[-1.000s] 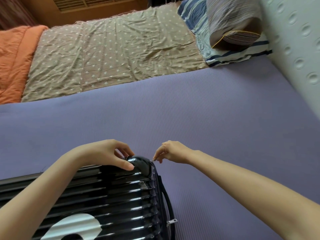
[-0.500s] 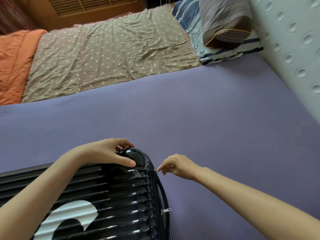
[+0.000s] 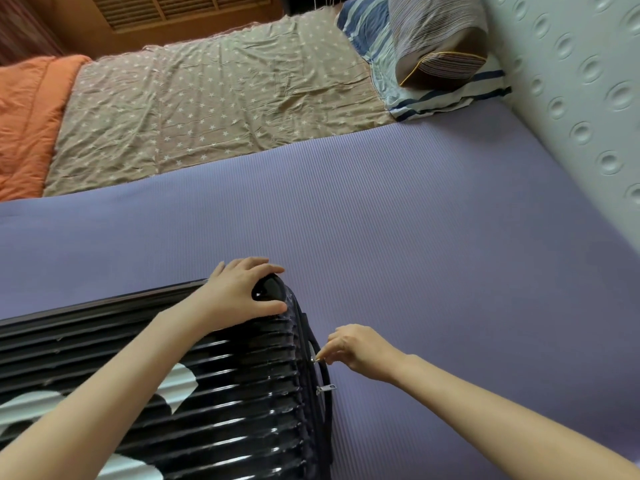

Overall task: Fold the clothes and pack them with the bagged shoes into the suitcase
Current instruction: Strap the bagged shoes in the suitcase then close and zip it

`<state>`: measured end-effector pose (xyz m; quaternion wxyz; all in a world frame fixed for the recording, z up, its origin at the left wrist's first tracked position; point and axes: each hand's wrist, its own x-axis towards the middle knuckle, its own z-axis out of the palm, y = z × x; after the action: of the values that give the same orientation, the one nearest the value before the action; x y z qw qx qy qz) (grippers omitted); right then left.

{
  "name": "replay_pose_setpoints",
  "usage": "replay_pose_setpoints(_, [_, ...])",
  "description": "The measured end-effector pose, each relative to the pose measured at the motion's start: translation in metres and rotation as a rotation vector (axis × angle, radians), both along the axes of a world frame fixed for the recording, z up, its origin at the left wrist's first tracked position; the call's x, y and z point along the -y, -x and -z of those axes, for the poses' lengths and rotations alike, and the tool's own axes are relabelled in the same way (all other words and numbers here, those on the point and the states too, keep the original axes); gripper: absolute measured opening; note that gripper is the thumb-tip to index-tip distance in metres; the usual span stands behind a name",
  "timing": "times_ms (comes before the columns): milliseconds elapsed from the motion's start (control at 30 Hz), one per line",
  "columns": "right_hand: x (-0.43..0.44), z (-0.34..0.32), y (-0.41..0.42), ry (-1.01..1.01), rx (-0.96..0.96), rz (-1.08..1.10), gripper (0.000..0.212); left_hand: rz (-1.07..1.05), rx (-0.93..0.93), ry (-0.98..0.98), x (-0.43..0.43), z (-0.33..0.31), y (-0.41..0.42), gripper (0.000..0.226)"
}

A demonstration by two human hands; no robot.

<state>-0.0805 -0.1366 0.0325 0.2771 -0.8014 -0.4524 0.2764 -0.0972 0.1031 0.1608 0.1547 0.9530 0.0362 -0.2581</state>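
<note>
Head view: black suitcase point(image 3: 225, 393) lid down, flat on purple mat point(image 3: 415, 237), near left; left grip point(image 3: 239, 292) spread flat, pressing far right corner; right grip point(image 3: 360, 348) pinching zipper pull point(image 3: 317, 359) on right edge.

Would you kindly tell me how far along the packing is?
Done: the suitcase lies on the mat with its lid down; no clothes or shoes show. In hand: the left hand presses its corner while the right hand pinches a zip pull on its side. Left: whether the zip is closing or opening is unclear, so packing may be nearly finished or not begun.
</note>
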Motion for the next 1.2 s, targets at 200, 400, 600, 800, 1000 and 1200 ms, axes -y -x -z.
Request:
replay_pose_setpoints(200, [0.012,0.0,0.022,0.008,-0.039,0.055,0.022,0.021,0.161,-0.054,0.009,0.004,0.015,0.061])
replay_pose_setpoints(400, [0.008,-0.003,0.023,0.023,0.008,0.049,0.022,0.009,0.18,-0.065,0.012,0.006,0.016,0.058])
replay_pose_setpoints(600, [0.013,-0.002,0.036,0.02,-0.034,0.136,0.022,0.004,0.195,-0.07,0.012,0.01,0.019,0.055])
replay_pose_setpoints(800, [0.02,-0.008,0.046,0.081,-0.163,0.242,0.034,-0.028,0.222,-0.001,0.014,0.013,0.025,0.054])
replay_pose_setpoints(1000, [0.011,-0.037,0.06,-0.172,-0.547,0.468,0.045,-0.039,0.385,0.005,0.019,0.017,0.06,0.056])
replay_pose_setpoints(1200, [-0.02,-0.052,0.098,-0.273,-0.763,0.384,0.091,-0.016,0.499,0.011,0.01,0.031,0.089,0.072])
